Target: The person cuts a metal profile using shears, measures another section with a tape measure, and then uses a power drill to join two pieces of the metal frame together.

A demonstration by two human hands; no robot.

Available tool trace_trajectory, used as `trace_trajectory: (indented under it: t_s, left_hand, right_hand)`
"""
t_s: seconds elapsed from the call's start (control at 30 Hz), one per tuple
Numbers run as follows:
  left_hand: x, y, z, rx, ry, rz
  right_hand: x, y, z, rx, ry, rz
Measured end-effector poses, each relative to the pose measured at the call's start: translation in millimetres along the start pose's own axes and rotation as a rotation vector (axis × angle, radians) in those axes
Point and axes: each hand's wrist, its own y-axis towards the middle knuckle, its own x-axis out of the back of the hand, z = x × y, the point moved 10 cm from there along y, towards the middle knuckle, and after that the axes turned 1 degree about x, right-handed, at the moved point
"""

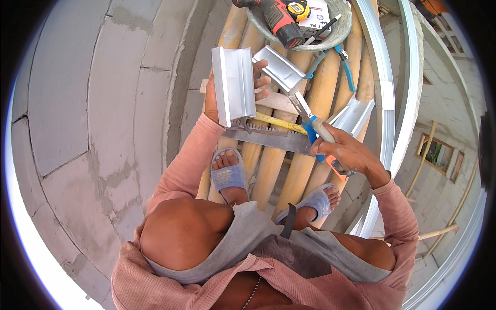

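Note:
In my left hand (261, 82) is a short piece of silvery metal channel (232, 85), held up with the fingers spread along its right side. My right hand (343, 150) grips blue-handled tin snips (305, 111), whose jaws point up and left, close to a second channel piece (279, 67). Under the snips lies a handsaw (274, 138) with an orange and black handle, partly hidden by my right hand. A yellow bar (279, 122) lies beside its teeth. Another channel piece (354, 116) sits just right of my right hand.
A grey basin (338, 39) holds a red and black power tool (281, 23), tape measure (298, 9), white box and black marker. Blue-handled pliers (346, 67) lie near it. My sandalled feet rest on bamboo poles (266, 178). A block wall (113, 103) stands left; long metal channels (385, 103) run right.

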Motion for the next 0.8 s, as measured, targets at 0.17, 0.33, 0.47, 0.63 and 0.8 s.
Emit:
trace_trajectory:
  t_s: [0.17,0.33,0.47,0.63,0.8]
  left_hand:
    - [-10,-18,28,0.160,0.056,-0.013]
    - [24,-37,32,0.087,0.369,-0.415]
    - [25,-40,32,0.012,0.210,-0.419]
    - [5,-20,46,-0.098,-0.188,-0.258]
    - [-2,-15,54,-0.023,-0.277,-0.130]
  right_hand:
    - [-2,-18,11,0.085,-0.207,-0.211]
    - [-40,-21,-32,-0.027,-0.029,-0.162]
    - [-87,-25,-48,-0.110,0.347,0.111]
    - [-137,-43,-22,-0.063,1.183,0.624]
    - [-139,-40,-14,0.000,1.218,0.600]
